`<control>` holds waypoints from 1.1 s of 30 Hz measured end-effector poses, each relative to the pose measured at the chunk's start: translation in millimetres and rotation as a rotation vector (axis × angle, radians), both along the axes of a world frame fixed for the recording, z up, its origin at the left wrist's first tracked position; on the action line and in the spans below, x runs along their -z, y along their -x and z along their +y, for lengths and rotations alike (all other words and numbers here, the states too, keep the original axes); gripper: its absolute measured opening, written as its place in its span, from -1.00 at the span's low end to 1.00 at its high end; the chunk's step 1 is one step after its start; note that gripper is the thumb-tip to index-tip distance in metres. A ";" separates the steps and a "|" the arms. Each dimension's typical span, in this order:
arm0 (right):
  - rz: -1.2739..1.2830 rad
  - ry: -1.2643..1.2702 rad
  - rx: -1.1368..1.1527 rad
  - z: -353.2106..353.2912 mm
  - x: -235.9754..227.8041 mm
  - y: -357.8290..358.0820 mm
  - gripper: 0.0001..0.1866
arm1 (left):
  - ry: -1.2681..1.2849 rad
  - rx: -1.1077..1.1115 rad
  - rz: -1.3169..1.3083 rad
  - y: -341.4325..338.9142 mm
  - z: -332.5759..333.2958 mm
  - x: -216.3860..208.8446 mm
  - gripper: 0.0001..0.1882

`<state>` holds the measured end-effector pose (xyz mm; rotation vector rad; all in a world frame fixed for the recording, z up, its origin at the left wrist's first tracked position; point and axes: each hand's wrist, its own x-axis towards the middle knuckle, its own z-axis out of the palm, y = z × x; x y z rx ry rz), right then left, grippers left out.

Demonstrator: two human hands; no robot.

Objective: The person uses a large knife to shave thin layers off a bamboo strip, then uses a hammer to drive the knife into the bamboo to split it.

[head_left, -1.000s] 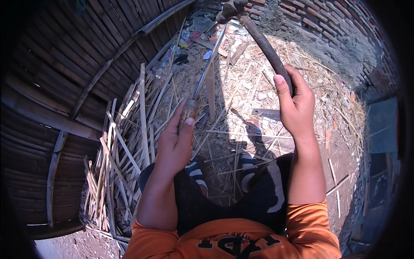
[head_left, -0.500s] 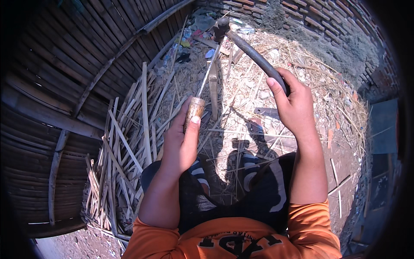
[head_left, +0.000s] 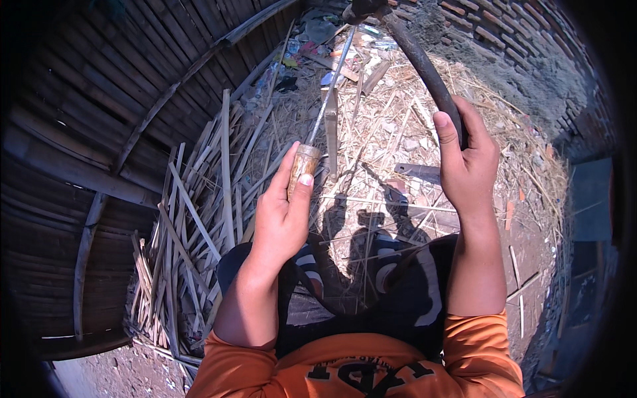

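Note:
My left hand (head_left: 282,205) is closed around the wooden handle of a tool with a long, thin metal blade or rod (head_left: 328,106), which points up and away from me. I cannot tell which kind of tool it is. In my right hand (head_left: 470,156) is the dark handle of a hammer (head_left: 424,63), held near its end. The hammer's head is at the top edge, partly cut off, right by the tool's far tip. Whether the two touch is unclear. Below the blade, a short squared wooden stake (head_left: 331,136) stands over the straw.
Long split bamboo strips (head_left: 192,219) are heaped on the left by a slatted wall (head_left: 60,146). Straw and chips (head_left: 398,113) litter the ground ahead, with a dark flat piece (head_left: 418,174) lying there. A brick wall (head_left: 504,40) rises at the far right.
The hammer has moved up and slightly right, its head now reaching the top edge. The bladed tool has tilted a little, its tip higher and further right. Both hands keep their holds.

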<state>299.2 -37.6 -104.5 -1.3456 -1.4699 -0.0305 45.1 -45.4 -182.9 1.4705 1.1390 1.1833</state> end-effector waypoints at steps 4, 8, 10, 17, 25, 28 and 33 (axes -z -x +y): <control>-0.118 0.331 -0.019 0.6 -1.8 -1.6 -0.65 | -0.006 0.022 -0.008 0.5 1.3 5.6 -0.45; -0.064 0.130 0.001 -0.8 3.3 8.5 -0.65 | -0.012 0.055 -0.080 0.3 3.2 12.3 -0.44; 0.027 0.029 -0.010 -1.3 -0.2 8.8 -0.65 | 0.005 0.054 -0.060 -3.8 1.2 11.6 -0.43; -0.057 0.160 0.014 4.1 4.1 0.7 -0.66 | -0.056 -0.103 0.029 -19.4 -3.8 23.6 -0.54; -0.190 0.237 -0.013 8.5 6.1 1.5 -0.68 | 0.071 -0.112 -0.001 -20.2 -3.8 34.4 -0.71; -0.103 0.126 0.018 2.7 1.1 4.2 -0.68 | 0.052 -0.108 -0.041 -22.3 -5.1 33.6 -0.73; -0.027 0.084 -0.005 2.9 -1.5 5.2 -0.68 | 0.107 -0.080 -0.022 -24.3 -9.1 26.0 -0.59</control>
